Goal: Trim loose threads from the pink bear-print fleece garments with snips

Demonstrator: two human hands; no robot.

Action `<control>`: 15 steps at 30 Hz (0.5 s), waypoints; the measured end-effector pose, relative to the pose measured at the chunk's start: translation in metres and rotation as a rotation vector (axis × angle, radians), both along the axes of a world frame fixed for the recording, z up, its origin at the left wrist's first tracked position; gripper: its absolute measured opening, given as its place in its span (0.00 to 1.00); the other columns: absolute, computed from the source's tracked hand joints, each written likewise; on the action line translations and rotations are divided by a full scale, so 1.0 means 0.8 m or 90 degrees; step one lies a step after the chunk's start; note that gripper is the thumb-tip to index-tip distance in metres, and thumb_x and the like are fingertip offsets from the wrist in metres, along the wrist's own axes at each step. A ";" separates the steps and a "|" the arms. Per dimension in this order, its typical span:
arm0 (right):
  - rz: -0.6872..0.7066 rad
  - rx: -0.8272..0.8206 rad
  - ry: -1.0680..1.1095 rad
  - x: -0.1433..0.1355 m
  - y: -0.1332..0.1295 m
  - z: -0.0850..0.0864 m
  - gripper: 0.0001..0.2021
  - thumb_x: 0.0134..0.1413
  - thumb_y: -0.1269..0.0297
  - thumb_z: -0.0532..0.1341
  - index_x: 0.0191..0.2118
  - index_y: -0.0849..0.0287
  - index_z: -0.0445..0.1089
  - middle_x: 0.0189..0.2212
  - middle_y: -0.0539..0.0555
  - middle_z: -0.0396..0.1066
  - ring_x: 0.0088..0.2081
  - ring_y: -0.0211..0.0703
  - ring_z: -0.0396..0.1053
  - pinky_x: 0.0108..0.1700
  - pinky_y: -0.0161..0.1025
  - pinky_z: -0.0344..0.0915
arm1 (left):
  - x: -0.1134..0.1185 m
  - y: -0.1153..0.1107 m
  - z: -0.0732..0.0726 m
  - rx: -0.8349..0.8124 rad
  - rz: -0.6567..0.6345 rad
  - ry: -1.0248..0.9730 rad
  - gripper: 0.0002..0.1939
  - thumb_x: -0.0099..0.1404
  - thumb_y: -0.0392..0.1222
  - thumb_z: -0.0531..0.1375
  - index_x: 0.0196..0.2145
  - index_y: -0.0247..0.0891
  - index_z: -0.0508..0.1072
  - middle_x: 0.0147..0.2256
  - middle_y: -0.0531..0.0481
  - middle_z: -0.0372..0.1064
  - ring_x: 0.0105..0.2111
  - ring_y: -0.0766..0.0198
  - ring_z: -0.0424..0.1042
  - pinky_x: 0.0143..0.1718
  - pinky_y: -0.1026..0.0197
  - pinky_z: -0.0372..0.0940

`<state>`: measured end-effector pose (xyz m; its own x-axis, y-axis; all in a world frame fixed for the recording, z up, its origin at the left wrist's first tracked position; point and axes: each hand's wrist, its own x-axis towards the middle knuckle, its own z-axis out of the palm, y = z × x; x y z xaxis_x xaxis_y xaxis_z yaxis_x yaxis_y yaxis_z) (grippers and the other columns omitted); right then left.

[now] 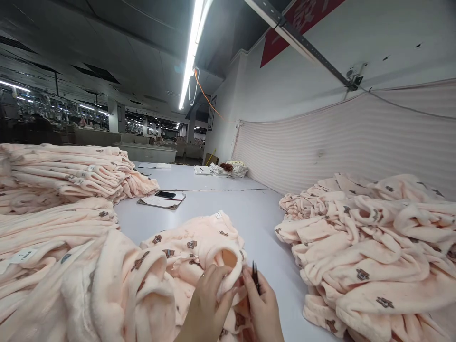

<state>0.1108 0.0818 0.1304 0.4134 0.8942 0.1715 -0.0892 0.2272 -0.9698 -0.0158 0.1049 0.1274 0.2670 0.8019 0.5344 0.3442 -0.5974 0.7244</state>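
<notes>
A pale pink fleece garment (203,237) with brown bear prints lies on the table in front of me, a small white label at its top. My left hand (211,297) pinches the rolled edge of a round opening in it. On the right side of that opening, my right hand (260,299) holds the fabric between thumb and finger. Small dark thread snips (255,278) are tucked in the same right hand, tips pointing up. Fabric and fingers hide part of the opening's lower edge.
Tall piles of the same fleece stand at the left (64,175) and right (370,256). Further back on the table (213,202) are a phone (165,194) on papers (156,202) and white stacks (238,168). A striped cloth (338,137) covers the right wall.
</notes>
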 end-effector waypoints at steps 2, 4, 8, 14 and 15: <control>-0.072 -0.008 -0.099 0.009 -0.003 0.012 0.18 0.46 0.49 0.65 0.39 0.57 0.71 0.33 0.51 0.74 0.35 0.44 0.71 0.36 0.34 0.68 | 0.002 -0.006 -0.006 0.110 0.048 0.075 0.16 0.62 0.33 0.50 0.45 0.44 0.69 0.39 0.45 0.68 0.39 0.54 0.68 0.39 0.53 0.65; -0.093 -0.024 -0.182 0.017 -0.005 0.022 0.17 0.44 0.52 0.67 0.38 0.56 0.71 0.30 0.49 0.73 0.32 0.42 0.70 0.35 0.33 0.66 | 0.003 -0.014 -0.015 0.209 0.070 0.153 0.18 0.60 0.31 0.49 0.46 0.42 0.69 0.35 0.44 0.68 0.34 0.54 0.66 0.37 0.52 0.63; 0.035 -0.028 -0.001 0.019 -0.008 0.019 0.13 0.44 0.57 0.67 0.34 0.58 0.69 0.24 0.47 0.70 0.26 0.37 0.67 0.27 0.31 0.63 | 0.002 -0.026 -0.029 0.311 0.077 0.207 0.13 0.58 0.28 0.49 0.36 0.38 0.69 0.28 0.46 0.66 0.29 0.56 0.62 0.35 0.52 0.61; 0.156 -0.031 0.323 0.011 -0.009 -0.013 0.17 0.44 0.55 0.68 0.36 0.56 0.65 0.04 0.35 0.47 0.09 0.25 0.39 0.13 0.24 0.43 | -0.001 -0.029 -0.033 0.326 0.084 0.127 0.09 0.57 0.29 0.52 0.31 0.40 0.67 0.43 0.42 0.68 0.46 0.51 0.65 0.48 0.47 0.60; 0.163 -0.028 0.322 0.011 -0.010 -0.015 0.17 0.44 0.54 0.69 0.36 0.56 0.65 0.03 0.34 0.46 0.09 0.25 0.38 0.13 0.24 0.44 | 0.000 -0.028 -0.031 0.319 0.075 0.110 0.08 0.58 0.30 0.53 0.31 0.40 0.67 0.49 0.41 0.66 0.53 0.48 0.61 0.53 0.44 0.57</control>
